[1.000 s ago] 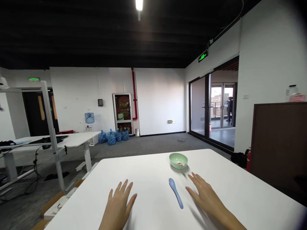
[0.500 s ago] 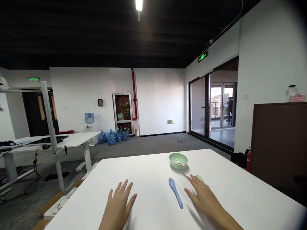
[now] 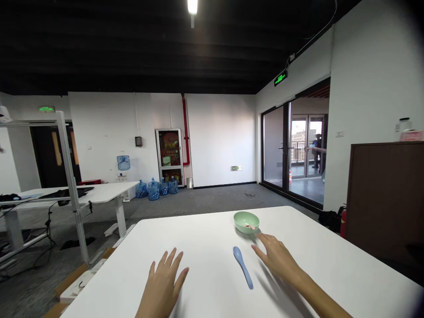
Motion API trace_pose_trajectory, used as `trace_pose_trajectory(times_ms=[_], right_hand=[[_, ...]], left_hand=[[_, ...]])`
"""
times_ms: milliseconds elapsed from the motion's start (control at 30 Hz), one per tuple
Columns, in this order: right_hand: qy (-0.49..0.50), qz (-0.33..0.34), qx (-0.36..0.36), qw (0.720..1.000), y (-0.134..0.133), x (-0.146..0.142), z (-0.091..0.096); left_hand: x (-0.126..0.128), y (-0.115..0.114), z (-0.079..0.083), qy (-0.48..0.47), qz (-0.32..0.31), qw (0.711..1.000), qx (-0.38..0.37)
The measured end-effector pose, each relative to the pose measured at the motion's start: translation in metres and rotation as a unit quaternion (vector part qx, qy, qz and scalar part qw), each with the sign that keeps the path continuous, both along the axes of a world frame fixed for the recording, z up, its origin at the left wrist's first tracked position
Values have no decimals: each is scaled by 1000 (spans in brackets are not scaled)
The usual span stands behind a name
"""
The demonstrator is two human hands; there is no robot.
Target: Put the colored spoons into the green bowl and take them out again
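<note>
blue plastic spoon (image 3: 243,267) lies on a white table (image 3: 202,251) between the open, empty right hand (image 3: 277,258) and green bowl (image 3: 246,222); light, slippery, best pinched by the handle; left hand (image 3: 163,282) open, grasping nothing.

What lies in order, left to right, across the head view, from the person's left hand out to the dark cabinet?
Left hand → blue spoon → right hand → red fire extinguisher → dark brown cabinet
</note>
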State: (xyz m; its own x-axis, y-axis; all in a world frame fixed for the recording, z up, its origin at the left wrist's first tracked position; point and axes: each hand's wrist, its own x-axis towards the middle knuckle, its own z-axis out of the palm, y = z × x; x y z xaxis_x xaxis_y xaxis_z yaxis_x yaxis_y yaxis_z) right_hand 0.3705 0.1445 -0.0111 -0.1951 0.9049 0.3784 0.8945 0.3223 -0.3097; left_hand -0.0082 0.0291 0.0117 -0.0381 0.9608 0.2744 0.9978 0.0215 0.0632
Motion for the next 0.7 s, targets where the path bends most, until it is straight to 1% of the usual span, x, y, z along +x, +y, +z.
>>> trace_pose_trajectory(times_ms=[100,167,300,400,467,567,700], right_hand=[[-18,-3,8,1000,19,-3,16],[-39,-18,6,999,35,-6,24],[-82,-62,-13,995,68,-16,39],[-95,-90,-41,991,92,-22,46],[-95,-102,-62,988,107,-25,48],[-90,-121,-92,984,126,-28,44],[-79,-144,-118,979,139,-28,34]], left_hand=[[0,1,0,-7,-2,1000,9],[0,2,-1,-7,-1,1000,7],[-1,3,-2,-5,1,1000,-3],[-3,5,-5,-10,1,1000,-2],[-5,6,-9,-14,1,1000,3],[-7,8,-13,-17,0,1000,6],[-9,7,-16,-19,-2,1000,7]])
